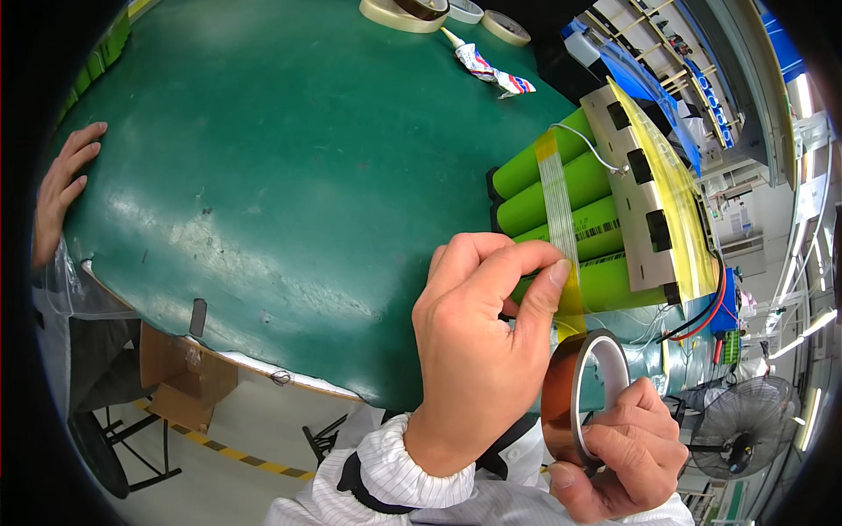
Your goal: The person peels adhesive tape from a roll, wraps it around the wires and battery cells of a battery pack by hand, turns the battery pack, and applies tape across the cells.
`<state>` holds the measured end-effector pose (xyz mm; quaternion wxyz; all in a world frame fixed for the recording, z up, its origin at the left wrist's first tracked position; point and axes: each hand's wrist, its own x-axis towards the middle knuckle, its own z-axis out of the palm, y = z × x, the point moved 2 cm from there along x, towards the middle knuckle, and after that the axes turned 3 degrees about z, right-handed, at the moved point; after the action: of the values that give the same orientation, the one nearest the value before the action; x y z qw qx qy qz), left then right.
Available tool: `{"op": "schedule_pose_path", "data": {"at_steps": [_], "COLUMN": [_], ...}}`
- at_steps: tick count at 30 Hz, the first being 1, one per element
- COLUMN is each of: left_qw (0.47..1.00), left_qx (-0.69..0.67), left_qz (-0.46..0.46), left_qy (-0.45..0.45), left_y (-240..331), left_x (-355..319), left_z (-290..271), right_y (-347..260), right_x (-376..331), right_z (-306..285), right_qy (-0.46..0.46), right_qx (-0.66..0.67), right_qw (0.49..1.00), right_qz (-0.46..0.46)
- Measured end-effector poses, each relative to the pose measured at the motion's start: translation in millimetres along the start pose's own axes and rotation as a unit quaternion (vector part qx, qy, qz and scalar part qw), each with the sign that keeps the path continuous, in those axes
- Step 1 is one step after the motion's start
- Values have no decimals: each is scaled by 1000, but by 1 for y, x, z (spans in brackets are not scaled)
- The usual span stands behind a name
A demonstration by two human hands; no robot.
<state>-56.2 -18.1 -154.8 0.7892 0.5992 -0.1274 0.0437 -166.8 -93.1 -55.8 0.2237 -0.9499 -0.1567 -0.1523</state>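
Observation:
My left hand (474, 351) pinches the end of an amber tape strip (554, 188) between thumb and forefinger, pressing it on a pack of green cylindrical cells (531, 167). The strip runs up across the cells. My right hand (627, 447) grips the amber tape roll (570, 394) just below the pack, at the table edge. A grey metal plate (645, 202) with a yellow film covers the pack's right end. A white wire (588, 145) leads to the plate.
The pack lies on a green table (263, 175). Several tape rolls (403, 13) and a squeezed tube (487, 70) lie at the far edge. Another person's hand (66, 180) rests on the left rim. Red and black wires (706, 316), a fan (745, 434) and a cardboard box (180, 377) are nearby.

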Motion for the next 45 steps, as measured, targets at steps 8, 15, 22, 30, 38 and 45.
{"op": "schedule_pose_path", "data": {"at_steps": [8, 15, 22, 30, 38, 45], "left_qw": [1000, 1000, 999, 998, 994, 998], "left_qx": [-8, -10, -12, 43, 81, 25], "left_qz": [-12, -4, 31, 50, 59, 44], "left_qy": [10, 5, 0, 15, 32, 31], "left_y": [-13, -6, -8, -6, -1, -10], "left_x": [-3, -5, -7, -7, -10, -12], "left_z": [-4, -10, -9, -6, -4, -4], "right_y": [9, 3, 0, 1, 1, 5], "right_x": [-2, -2, -7, -11, -12, -13], "right_z": [8, 6, 4, 2, 0, -3], "right_qy": [0, 10, 18, 27, 26, 14], "right_qx": [18, 13, 28, 18, 12, 3], "right_qw": [1000, 1000, 999, 999, 999, 1000], "right_qz": [2, -8, -26, -22, -19, -18]}}
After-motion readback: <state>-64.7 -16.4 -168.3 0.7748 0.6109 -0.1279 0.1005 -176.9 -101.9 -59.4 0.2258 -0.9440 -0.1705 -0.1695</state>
